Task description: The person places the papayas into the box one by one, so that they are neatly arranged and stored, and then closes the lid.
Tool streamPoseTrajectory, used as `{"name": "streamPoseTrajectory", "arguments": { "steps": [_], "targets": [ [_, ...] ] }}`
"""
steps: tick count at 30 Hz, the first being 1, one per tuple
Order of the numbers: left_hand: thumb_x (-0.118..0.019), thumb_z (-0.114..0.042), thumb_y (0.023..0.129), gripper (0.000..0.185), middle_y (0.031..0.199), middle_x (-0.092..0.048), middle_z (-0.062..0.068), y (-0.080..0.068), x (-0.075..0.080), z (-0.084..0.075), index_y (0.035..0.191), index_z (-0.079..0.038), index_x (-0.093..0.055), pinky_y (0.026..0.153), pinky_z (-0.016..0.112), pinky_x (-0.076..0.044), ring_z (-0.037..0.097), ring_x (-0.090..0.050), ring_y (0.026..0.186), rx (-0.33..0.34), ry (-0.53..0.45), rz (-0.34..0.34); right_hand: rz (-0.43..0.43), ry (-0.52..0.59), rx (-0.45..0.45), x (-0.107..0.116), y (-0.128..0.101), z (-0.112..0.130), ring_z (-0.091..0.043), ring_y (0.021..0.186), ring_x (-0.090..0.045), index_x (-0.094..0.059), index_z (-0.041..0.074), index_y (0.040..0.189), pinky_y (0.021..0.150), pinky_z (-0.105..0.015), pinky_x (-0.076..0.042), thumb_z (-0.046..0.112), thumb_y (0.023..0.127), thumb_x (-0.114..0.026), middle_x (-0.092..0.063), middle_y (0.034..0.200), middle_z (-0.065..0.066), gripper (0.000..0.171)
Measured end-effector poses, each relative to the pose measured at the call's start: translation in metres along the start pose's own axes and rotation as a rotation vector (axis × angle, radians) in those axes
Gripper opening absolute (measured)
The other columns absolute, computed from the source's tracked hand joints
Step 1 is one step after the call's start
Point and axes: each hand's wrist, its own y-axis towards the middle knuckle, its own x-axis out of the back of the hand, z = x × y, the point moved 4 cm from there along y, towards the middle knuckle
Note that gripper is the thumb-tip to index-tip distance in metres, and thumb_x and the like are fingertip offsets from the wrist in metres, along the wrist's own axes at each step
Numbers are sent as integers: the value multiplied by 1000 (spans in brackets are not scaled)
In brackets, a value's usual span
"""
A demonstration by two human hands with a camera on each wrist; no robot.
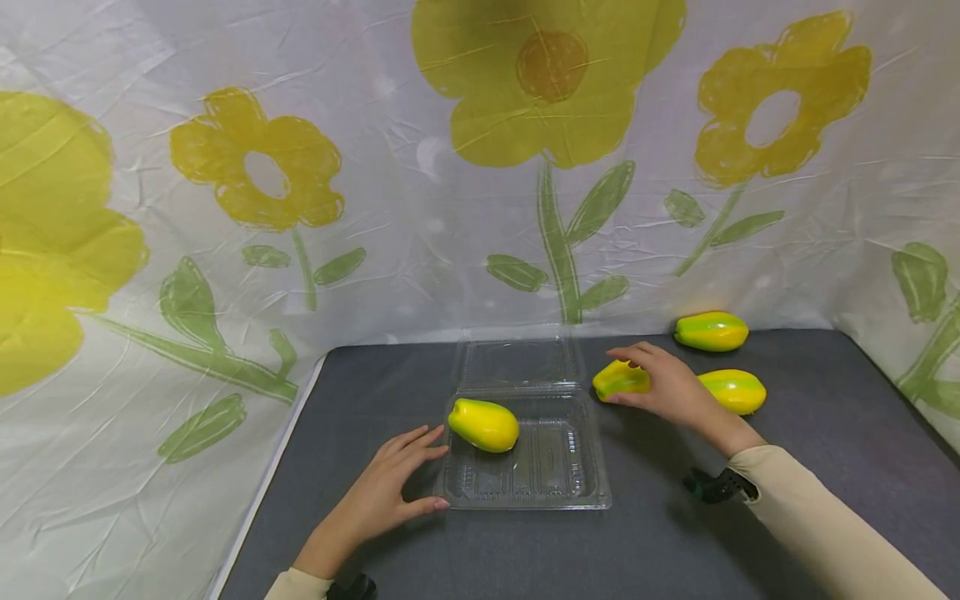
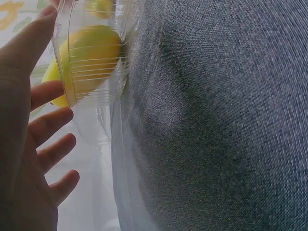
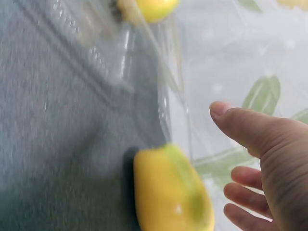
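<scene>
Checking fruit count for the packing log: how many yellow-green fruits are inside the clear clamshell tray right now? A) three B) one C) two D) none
B: only one yellow-green fruit lies in the clear clamshell tray; the other three are on the grey table, one under the right hand.

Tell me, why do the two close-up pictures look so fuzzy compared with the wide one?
Head view: sharp, evenly lit, soft shadows under the clear container. Left wrist view: left hand too near, dark and soft. Right wrist view: motion-smeared, the yellow fruit and right hand out of focus.
</scene>
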Motion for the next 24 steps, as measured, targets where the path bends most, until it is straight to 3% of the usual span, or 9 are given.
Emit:
{"name": "streamPoseTrajectory", "arguments": {
  "steps": [13,24],
  "targets": [
    [-63,-70,79,79,159,-40,-2,0,-1,2,142,-22,-56,113,64,-34,35,-37,147,0,1,0,28,-69,-37,13,1,-25,-37,112,-58,-61,9,134,92,-57,-50,35,80,-82,-62,126,-17,63],
    [-64,-69,80,78,160,-38,-4,-1,-1,3,142,-23,-55,114,63,-33,34,-37,147,4,-1,9,86,-12,-90,13,5,-47,-42,123,-54,-58,8,137,99,-62,-45,35,81,-81,-56,137,-20,67]
  ]
}}
